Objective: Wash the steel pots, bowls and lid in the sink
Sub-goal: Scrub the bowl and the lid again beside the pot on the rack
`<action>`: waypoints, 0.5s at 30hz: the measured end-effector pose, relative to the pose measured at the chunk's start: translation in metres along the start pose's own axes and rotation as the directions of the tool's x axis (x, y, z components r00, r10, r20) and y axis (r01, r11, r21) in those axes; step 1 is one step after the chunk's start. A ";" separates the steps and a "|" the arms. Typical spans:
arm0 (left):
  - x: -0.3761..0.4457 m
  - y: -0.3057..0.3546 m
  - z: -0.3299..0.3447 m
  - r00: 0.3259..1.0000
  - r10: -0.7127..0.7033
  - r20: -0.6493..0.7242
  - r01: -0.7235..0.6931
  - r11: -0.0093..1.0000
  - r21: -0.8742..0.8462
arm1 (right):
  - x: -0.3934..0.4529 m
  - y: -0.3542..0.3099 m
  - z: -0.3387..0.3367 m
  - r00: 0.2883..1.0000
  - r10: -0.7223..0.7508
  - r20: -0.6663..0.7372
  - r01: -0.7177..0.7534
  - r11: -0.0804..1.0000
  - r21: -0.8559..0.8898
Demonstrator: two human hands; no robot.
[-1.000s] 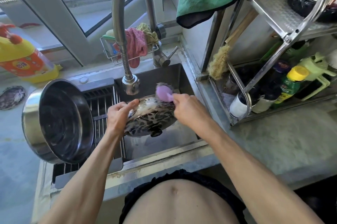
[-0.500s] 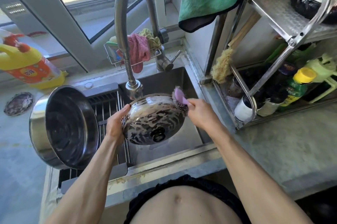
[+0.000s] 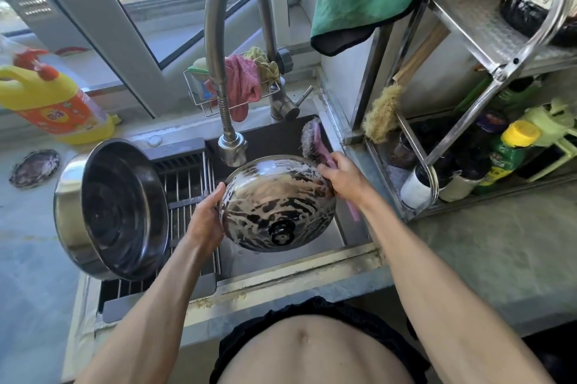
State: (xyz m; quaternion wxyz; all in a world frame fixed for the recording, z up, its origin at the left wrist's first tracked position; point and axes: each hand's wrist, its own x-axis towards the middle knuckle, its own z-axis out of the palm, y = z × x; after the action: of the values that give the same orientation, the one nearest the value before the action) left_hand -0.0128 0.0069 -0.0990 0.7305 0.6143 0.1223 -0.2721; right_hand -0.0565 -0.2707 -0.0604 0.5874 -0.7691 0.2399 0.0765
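A soapy steel lid with a dark knob is tilted over the sink, its top facing me. My left hand grips its left rim. My right hand holds a pink-handled scrub brush, whose head stands above the lid's upper right rim while the handle sticks out below my wrist. A large steel pot lies on its side on the drain rack, its mouth facing right.
The curved faucet hangs just above the lid. A wire caddy with cloths sits behind the sink. A yellow detergent bottle stands at the left. A steel shelf with bottles fills the right.
The lid has turned a little more upright. My right hand has swept the brush from the lid's upper face to its right rim, so the brush head now rises above the lid.
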 end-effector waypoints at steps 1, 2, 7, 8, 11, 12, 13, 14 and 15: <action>-0.001 0.007 0.002 1.000 0.017 0.012 -0.018 0.994 0.106 | 0.000 0.002 -0.002 1.000 -0.013 -0.001 0.013 1.000 -0.027; 0.001 0.014 0.005 0.998 0.048 0.033 -0.054 0.970 0.237 | -0.001 0.003 -0.001 1.000 -0.023 -0.007 0.023 0.999 -0.047; 0.010 0.033 0.045 0.987 0.077 0.138 -0.151 0.709 0.689 | -0.004 -0.005 0.017 0.992 -0.117 -0.048 0.110 0.985 -0.130; 0.011 0.028 0.050 0.988 0.108 0.112 -0.156 0.708 0.689 | -0.005 -0.009 0.018 0.982 -0.161 -0.103 0.145 0.979 -0.145; 0.017 0.012 0.048 0.980 0.197 -0.033 -0.128 0.745 0.654 | -0.015 -0.021 0.008 0.912 -0.344 -0.225 0.280 0.921 -0.272; 0.020 0.009 0.044 0.975 0.211 -0.076 -0.114 0.761 0.639 | -0.021 -0.024 0.007 0.901 -0.388 -0.191 0.316 0.893 -0.322; 0.021 0.007 0.044 0.971 0.216 -0.101 -0.108 0.775 0.623 | -0.028 -0.025 0.010 0.901 -0.416 -0.123 0.342 0.855 -0.391; 0.021 0.006 0.043 0.969 0.216 -0.123 -0.099 0.789 0.606 | -0.034 -0.025 0.018 0.906 -0.421 -0.034 0.356 0.804 -0.476; 0.020 0.005 0.045 0.968 0.214 -0.128 -0.101 0.806 0.583 | -0.040 -0.023 0.025 0.917 -0.397 0.045 0.352 0.750 -0.560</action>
State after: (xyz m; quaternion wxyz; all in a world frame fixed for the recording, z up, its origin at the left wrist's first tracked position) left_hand -0.0004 -0.0415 -0.0956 0.5178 0.8358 0.0517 -0.1750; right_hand -0.0764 -0.2319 -0.0319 0.3311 -0.9410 0.0704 -0.0061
